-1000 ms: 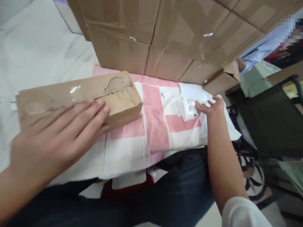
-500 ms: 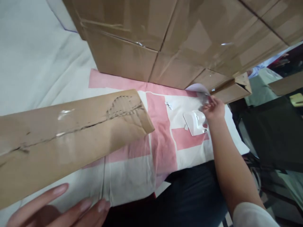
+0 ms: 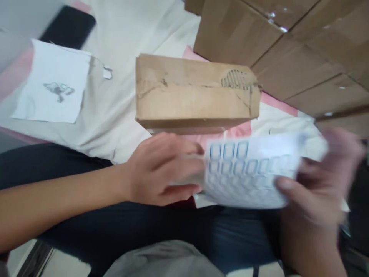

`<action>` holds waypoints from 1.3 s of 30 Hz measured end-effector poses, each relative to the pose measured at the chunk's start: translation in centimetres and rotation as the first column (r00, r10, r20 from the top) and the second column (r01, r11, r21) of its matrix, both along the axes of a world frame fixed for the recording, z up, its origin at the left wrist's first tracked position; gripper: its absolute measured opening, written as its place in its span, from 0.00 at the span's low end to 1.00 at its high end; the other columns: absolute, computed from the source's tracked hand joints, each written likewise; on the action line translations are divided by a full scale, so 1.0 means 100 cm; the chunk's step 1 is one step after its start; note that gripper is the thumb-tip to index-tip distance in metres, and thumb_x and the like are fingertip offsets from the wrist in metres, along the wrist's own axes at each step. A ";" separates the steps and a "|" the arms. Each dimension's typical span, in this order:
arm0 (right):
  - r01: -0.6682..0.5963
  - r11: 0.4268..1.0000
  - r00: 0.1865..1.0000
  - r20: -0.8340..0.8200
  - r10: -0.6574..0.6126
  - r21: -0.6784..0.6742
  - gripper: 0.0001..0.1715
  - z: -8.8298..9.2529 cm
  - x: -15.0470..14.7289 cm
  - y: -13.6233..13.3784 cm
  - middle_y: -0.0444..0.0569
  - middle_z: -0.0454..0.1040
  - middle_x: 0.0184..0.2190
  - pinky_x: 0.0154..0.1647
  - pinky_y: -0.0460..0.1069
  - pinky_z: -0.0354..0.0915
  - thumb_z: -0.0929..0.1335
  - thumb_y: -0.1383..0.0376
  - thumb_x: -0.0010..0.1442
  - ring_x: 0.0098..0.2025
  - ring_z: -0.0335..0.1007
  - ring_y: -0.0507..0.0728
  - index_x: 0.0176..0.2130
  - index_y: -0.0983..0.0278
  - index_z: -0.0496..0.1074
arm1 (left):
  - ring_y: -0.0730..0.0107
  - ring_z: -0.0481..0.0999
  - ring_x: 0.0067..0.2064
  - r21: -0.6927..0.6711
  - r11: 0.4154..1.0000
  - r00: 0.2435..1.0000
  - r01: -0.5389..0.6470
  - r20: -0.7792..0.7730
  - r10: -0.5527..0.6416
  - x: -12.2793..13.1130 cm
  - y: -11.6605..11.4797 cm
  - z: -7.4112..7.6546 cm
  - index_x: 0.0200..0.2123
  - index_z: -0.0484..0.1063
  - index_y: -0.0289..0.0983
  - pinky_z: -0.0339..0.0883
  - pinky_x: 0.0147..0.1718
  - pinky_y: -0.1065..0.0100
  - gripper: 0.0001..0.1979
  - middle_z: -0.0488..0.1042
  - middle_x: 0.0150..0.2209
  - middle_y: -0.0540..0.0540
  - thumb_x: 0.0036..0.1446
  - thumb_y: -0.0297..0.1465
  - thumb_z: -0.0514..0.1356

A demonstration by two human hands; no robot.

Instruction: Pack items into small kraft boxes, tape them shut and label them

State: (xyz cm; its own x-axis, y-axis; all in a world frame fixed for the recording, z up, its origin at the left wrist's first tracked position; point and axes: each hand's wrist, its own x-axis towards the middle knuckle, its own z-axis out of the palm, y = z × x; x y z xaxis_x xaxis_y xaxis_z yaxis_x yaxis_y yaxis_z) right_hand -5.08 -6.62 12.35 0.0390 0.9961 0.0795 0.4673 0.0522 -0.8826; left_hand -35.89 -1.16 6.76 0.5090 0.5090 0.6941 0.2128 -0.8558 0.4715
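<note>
A white sheet with rows of blue-outlined rectangles [image 3: 242,169], like a sheet of labels, is held up over my lap, slightly curved. My right hand [image 3: 319,181], smeared by motion, grips its right side with the thumb on the front. At the left edge, the bent fingers of my left hand [image 3: 167,169] close on the sheet, and the fingertips are partly blurred. Just beyond the hands lies a long brown cardboard box [image 3: 196,92] with a worn taped seam and a hatched dark mark at its right end.
Large taped cartons [image 3: 300,54] are stacked at the back right. To the left, a white paper with a small drawing [image 3: 54,82] lies partly over a dark flat object [image 3: 69,27]. A small white scrap [image 3: 107,72] rests on the pale-and-pink cloth [image 3: 123,88].
My right hand has brought the sheet from beside the cartons to above my lap. My left hand has come onto its left edge. The view has swung left.
</note>
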 end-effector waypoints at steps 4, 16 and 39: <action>-0.215 0.946 0.975 -0.117 0.191 -0.244 0.52 -0.021 -0.047 -0.002 0.46 0.61 0.68 0.30 0.50 0.76 0.74 0.60 0.60 0.43 0.78 0.58 0.72 0.37 0.47 | 0.47 0.71 0.62 -0.490 0.871 0.999 -0.040 0.011 0.052 0.008 -0.024 -0.002 0.70 0.49 0.42 0.75 0.55 0.50 0.46 0.63 0.66 0.35 0.56 0.45 0.69; -0.149 0.905 0.981 -0.178 0.083 -0.398 0.16 -0.045 -0.057 0.011 0.39 0.65 0.22 0.20 0.45 0.56 0.75 0.61 0.55 0.22 0.60 0.50 0.30 0.60 0.65 | 0.54 0.77 0.52 -0.698 0.685 0.920 -0.210 -0.377 -0.102 0.006 -0.023 -0.009 0.66 0.55 0.39 0.76 0.47 0.52 0.38 0.71 0.59 0.37 0.58 0.45 0.65; -0.608 0.621 0.791 -0.305 0.530 -0.495 0.12 -0.057 -0.073 0.017 0.43 0.77 0.33 0.37 0.46 0.66 0.63 0.68 0.69 0.36 0.72 0.53 0.37 0.63 0.75 | 0.53 0.82 0.45 -0.541 0.826 0.839 -0.158 -0.515 -0.177 0.024 -0.026 -0.023 0.56 0.71 0.30 0.76 0.45 0.50 0.22 0.83 0.45 0.41 0.66 0.34 0.49</action>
State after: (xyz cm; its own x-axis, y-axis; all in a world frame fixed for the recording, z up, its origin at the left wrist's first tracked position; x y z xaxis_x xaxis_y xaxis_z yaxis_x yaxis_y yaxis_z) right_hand -12.42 -4.95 6.67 -0.5802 0.6855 -0.4398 0.4018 -0.2287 -0.8867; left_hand -33.45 -3.72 4.47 0.7082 0.7019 -0.0757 0.5591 -0.4922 0.6673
